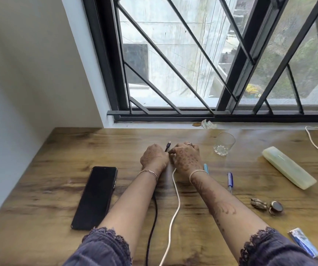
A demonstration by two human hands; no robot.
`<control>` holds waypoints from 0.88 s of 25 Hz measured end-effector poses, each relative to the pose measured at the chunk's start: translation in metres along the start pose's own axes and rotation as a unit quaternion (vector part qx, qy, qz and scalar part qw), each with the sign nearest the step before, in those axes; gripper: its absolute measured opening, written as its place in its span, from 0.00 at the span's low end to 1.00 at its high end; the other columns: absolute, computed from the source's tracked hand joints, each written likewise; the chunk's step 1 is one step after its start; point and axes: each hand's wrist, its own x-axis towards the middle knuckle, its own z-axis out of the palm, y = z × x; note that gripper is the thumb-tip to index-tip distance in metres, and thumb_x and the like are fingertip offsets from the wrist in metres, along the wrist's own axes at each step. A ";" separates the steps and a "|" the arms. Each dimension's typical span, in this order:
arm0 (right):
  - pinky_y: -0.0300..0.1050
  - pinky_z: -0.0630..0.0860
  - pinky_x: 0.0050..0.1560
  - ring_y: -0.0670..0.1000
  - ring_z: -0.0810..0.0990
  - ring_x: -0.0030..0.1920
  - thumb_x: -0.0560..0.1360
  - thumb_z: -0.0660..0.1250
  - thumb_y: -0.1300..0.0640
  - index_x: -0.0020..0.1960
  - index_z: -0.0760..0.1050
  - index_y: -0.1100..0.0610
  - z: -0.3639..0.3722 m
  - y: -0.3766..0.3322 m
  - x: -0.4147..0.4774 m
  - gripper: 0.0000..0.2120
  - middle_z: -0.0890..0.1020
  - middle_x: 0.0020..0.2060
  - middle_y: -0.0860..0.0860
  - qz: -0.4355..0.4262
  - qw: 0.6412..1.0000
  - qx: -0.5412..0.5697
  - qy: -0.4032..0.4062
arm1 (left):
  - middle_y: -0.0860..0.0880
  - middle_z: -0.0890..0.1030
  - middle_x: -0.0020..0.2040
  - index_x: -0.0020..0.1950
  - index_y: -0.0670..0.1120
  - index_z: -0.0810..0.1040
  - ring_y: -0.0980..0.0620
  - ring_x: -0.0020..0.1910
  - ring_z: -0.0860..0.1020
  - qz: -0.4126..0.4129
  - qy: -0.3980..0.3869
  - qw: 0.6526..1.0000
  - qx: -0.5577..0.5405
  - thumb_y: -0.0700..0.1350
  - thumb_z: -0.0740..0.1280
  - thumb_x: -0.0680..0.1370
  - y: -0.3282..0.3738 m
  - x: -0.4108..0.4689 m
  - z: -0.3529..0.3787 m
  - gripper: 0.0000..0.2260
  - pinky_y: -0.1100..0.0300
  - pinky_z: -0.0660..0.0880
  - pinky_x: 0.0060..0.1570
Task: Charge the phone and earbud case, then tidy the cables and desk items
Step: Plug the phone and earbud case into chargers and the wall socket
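While the left hand (154,158) is closed in a fist round the black cable (155,212), the plug (168,145) sticks out above the knuckles toward 12 o'clock. The right hand (186,157) sits just beside it at 3 o'clock, fingers curled down, fingertips touching the left fist. The white cable (175,208) runs up between the forearms and vanishes under the right palm; cannot tell whether that hand holds it. The phone (94,197) lies screen dark on the desk (39,189) at 8 o'clock of the left hand, apart from both cables. A light blue pen (205,167) shows just beside the right wrist; a blue pen (230,181) lies at 4 o'clock. An upright glass (224,144) stands at 2 o'clock, with a pale long case (288,167) beyond at 3 o'clock. A metal clip (259,203) touching a round dark piece (276,207) lies at 4 o'clock, and a blue sachet (304,244) at 5 o'clock near the desk edge.
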 end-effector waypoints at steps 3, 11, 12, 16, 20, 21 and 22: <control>0.47 0.63 0.60 0.49 0.73 0.60 0.76 0.63 0.55 0.58 0.79 0.43 -0.008 0.001 -0.003 0.13 0.80 0.56 0.42 0.010 0.999 0.025 0.019 | 0.42 0.83 0.50 0.48 0.45 0.83 0.43 0.51 0.82 -0.005 -0.015 0.998 -0.062 0.49 0.64 0.73 0.003 -0.007 -0.008 0.12 0.54 0.78 0.48; 0.46 0.65 0.58 0.50 0.75 0.58 0.77 0.59 0.63 0.57 0.79 0.45 -0.032 -0.022 -0.034 0.17 0.81 0.53 0.45 -0.017 0.996 0.057 0.071 | 0.49 0.83 0.50 0.53 0.50 0.77 0.48 0.51 0.81 0.065 0.030 0.983 -0.167 0.45 0.69 0.72 -0.005 -0.047 -0.052 0.10 0.53 0.79 0.52; 0.47 0.65 0.59 0.50 0.75 0.58 0.76 0.60 0.63 0.57 0.79 0.45 -0.033 -0.027 -0.039 0.18 0.81 0.54 0.45 -0.022 0.995 0.060 0.070 | 0.49 0.83 0.49 0.53 0.50 0.77 0.48 0.49 0.82 0.071 0.031 0.981 -0.179 0.45 0.69 0.71 -0.010 -0.054 -0.057 0.11 0.52 0.80 0.51; 0.48 0.70 0.61 0.51 0.77 0.56 0.76 0.61 0.62 0.58 0.79 0.46 -0.035 -0.048 -0.065 0.17 0.81 0.54 0.46 -0.036 0.992 0.090 0.078 | 0.50 0.82 0.44 0.51 0.52 0.78 0.49 0.43 0.83 0.075 0.033 0.967 -0.241 0.45 0.68 0.71 -0.040 -0.089 -0.075 0.09 0.51 0.81 0.49; 0.50 0.77 0.56 0.52 0.79 0.53 0.77 0.60 0.61 0.58 0.79 0.49 -0.028 -0.068 -0.093 0.15 0.82 0.53 0.48 -0.045 0.981 0.181 0.054 | 0.54 0.81 0.41 0.48 0.54 0.79 0.51 0.44 0.82 0.050 0.045 0.965 -0.254 0.48 0.69 0.71 -0.087 -0.122 -0.084 0.07 0.51 0.81 0.49; 0.49 0.77 0.56 0.52 0.79 0.53 0.76 0.60 0.61 0.58 0.78 0.49 -0.025 -0.075 -0.099 0.15 0.82 0.53 0.48 -0.043 0.976 0.211 0.041 | 0.55 0.81 0.41 0.47 0.54 0.78 0.51 0.44 0.82 0.038 0.047 0.965 -0.254 0.49 0.69 0.70 -0.099 -0.129 -0.084 0.06 0.51 0.81 0.49; 0.49 0.77 0.57 0.51 0.80 0.53 0.76 0.61 0.61 0.58 0.78 0.50 -0.021 -0.082 -0.105 0.14 0.82 0.53 0.48 -0.037 0.970 0.241 0.027 | 0.55 0.81 0.41 0.46 0.55 0.78 0.51 0.44 0.82 0.025 0.053 0.966 -0.253 0.50 0.69 0.70 -0.112 -0.135 -0.085 0.06 0.51 0.81 0.48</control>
